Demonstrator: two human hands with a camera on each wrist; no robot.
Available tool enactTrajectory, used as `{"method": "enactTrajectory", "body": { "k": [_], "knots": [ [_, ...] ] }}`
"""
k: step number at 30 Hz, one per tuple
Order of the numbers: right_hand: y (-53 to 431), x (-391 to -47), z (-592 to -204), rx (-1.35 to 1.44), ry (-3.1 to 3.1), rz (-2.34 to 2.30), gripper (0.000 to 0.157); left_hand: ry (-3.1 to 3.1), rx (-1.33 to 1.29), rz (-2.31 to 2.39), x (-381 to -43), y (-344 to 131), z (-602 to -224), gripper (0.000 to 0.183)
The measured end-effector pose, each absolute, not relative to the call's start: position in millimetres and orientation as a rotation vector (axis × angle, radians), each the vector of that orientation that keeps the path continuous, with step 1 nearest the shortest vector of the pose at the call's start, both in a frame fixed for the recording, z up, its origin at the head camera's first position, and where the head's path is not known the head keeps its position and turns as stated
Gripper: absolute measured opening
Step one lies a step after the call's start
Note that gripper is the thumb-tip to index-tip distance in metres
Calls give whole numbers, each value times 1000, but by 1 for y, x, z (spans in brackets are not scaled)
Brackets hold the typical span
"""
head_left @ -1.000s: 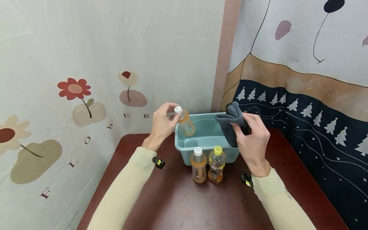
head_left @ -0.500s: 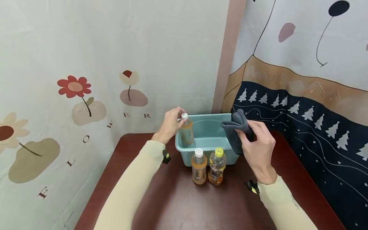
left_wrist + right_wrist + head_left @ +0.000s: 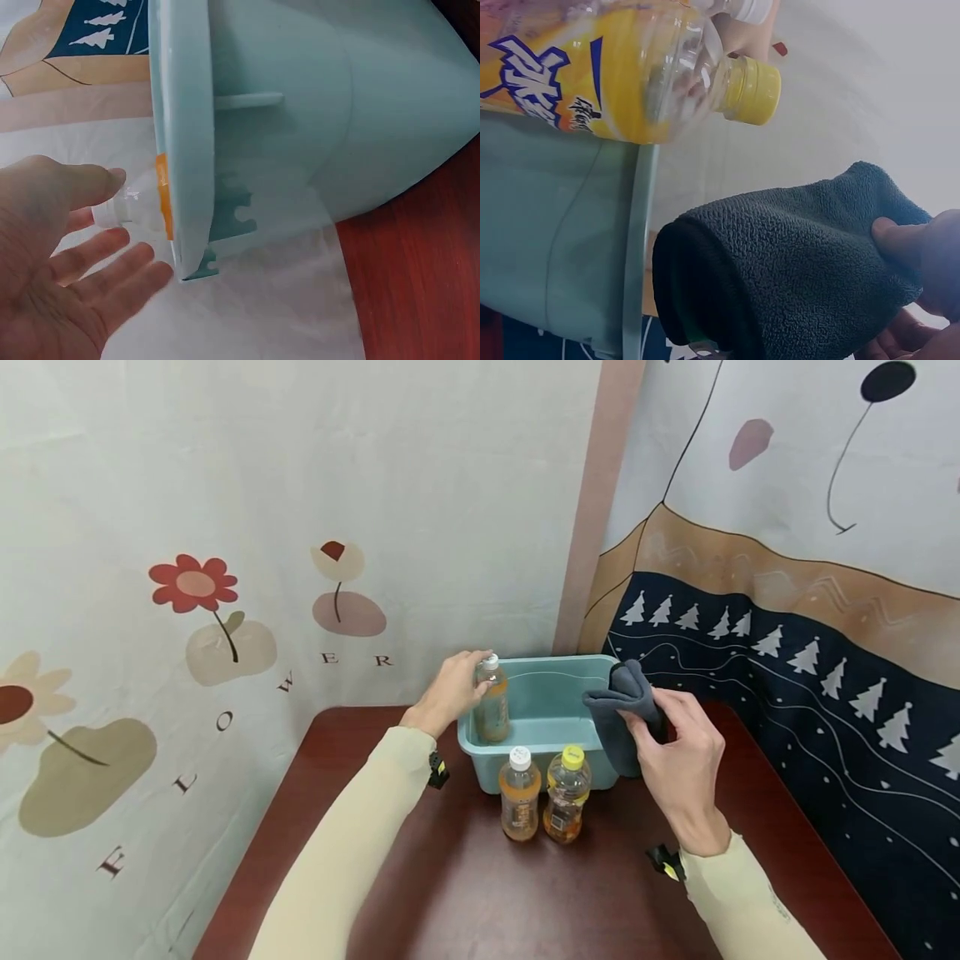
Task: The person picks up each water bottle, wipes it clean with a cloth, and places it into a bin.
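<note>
A clear bottle [image 3: 492, 714] with a white cap and orange band stands upright inside the light blue plastic bin [image 3: 480, 750], at its left end. Around its neck lies my left hand [image 3: 452, 692]; the left wrist view shows this hand [image 3: 71, 255] with fingers spread and the thumb beside the bottle neck [image 3: 133, 202]. Above the bin's right end, my right hand [image 3: 681, 760] pinches a folded dark grey cloth [image 3: 621, 718] between thumb and fingers. That cloth [image 3: 810, 255] hangs in folds in the right wrist view.
In front of the bin, two bottles stand side by side on the dark red table [image 3: 480, 893]: a white-capped bottle [image 3: 521, 797] and a yellow-capped bottle [image 3: 567, 797]. Printed fabric walls [image 3: 465, 527] rise behind the table.
My left hand has lowered the tilted bottle into the bin, where it now stands upright, and the fingers have loosened from its cap. My right hand has shifted slightly right and down with the cloth.
</note>
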State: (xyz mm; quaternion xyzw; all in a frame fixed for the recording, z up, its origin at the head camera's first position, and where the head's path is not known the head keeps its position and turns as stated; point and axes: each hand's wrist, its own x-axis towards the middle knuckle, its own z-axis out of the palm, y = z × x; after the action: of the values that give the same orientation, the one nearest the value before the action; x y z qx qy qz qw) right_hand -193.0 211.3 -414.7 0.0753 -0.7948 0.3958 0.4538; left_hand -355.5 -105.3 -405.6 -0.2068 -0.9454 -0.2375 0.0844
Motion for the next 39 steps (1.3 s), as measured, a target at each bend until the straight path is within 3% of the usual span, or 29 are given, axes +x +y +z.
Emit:
{"method": "enactTrajectory", "body": {
  "k": [10, 18, 24, 30, 39],
  "knots": [
    [216, -176, -423, 171, -1973, 977, 40, -2657, -621, -855, -320, -119, -404, 53],
    [220, -157, -429, 193, -1980, 1005, 42, -2394, -841, -907, -273, -121, -418, 36],
    [219, -145, -437, 214, -1984, 1007, 42, -2337, -995, -974, -242, -114, -433, 36],
    [218, -138, -448, 249, -2017, 1032, 37, -2356, -1097, -1030, -229, -106, -446, 42],
    [204, -129, -460, 352, -2046, 1016, 41, -2310, -1170, -958, -221, -101, -454, 40]
  ]
}}
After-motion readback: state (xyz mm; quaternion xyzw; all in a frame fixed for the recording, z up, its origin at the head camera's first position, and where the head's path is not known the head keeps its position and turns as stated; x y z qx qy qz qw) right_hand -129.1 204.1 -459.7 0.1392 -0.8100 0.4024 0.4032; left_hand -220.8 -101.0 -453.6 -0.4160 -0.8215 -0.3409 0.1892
